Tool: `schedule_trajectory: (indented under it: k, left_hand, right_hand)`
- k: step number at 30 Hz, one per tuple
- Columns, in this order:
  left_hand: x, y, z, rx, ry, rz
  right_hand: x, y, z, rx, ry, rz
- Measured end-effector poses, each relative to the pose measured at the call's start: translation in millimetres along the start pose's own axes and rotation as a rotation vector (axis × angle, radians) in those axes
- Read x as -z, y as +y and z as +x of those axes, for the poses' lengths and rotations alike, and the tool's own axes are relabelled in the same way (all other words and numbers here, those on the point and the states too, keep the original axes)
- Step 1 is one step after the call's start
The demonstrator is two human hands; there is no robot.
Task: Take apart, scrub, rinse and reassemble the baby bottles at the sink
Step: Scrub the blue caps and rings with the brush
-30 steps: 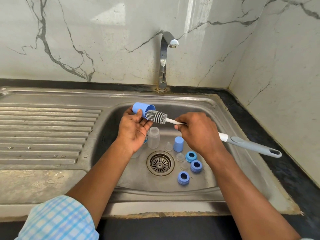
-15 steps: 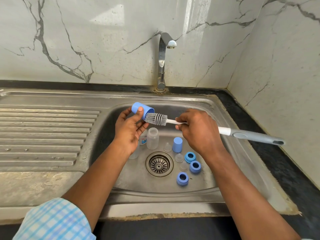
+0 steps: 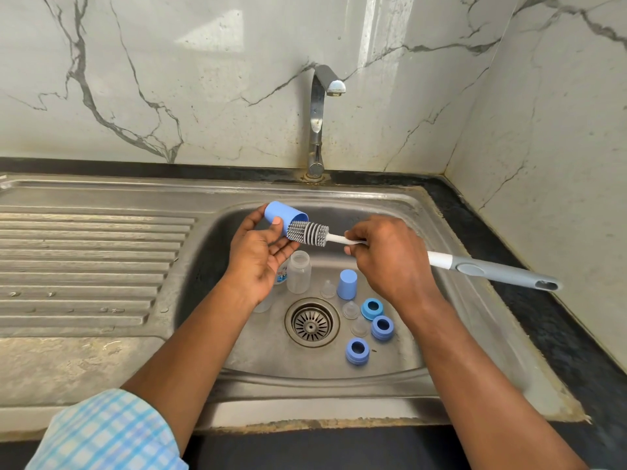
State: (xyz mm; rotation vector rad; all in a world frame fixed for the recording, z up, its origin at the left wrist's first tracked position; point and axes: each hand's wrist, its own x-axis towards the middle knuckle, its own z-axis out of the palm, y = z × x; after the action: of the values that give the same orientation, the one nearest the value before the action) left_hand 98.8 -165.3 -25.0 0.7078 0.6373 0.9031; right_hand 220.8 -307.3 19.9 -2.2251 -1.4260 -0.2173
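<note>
A marble-veined wall (image 3: 169, 79) backs a dark worktop (image 3: 529, 286), into which a steel sink (image 3: 339, 195) is set, its ribbed draining board (image 3: 84, 266) on the left and the basin on the right. A chrome tap (image 3: 319, 120) stands at the far edge, with no water running. Two bare forearms reach in from the near side, the left in a blue check sleeve (image 3: 108, 432). The right hand (image 3: 390, 262) holds the bottle brush (image 3: 475, 269), its fingers curled and pinching the white stem, while the grey handle sticks out to the right over the sink rim. The left hand (image 3: 261, 256) grips a blue cap (image 3: 281, 213) on its side above the basin, thumb and fingers curled round it, mouth to the right, with the tip of the brush head at that mouth. On the basin floor a clear bottle (image 3: 298, 273) stands just beside the left hand, far-left of the drain (image 3: 312, 322). A second blue cap (image 3: 347, 284) stands mouth down to the right of the bottle. Three blue rings (image 3: 382, 328) and clear teats (image 3: 350, 310) lie right of the drain.
</note>
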Motion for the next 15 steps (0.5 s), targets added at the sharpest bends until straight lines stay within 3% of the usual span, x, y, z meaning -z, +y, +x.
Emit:
schedule_trajectory:
  k: [11, 15]
  left_hand:
    - [-20.0, -16.5, -24.6, 0.055, -0.160, -0.054]
    - [-18.9, -13.1, -21.4, -0.038, -0.089, 0.030]
  right_hand:
    - [-6.4, -5.2, 0.4, -0.023, -0.020, 0.039]
    - [-6.7, -10.0, -1.8, 0.016, -0.060, 0.018]
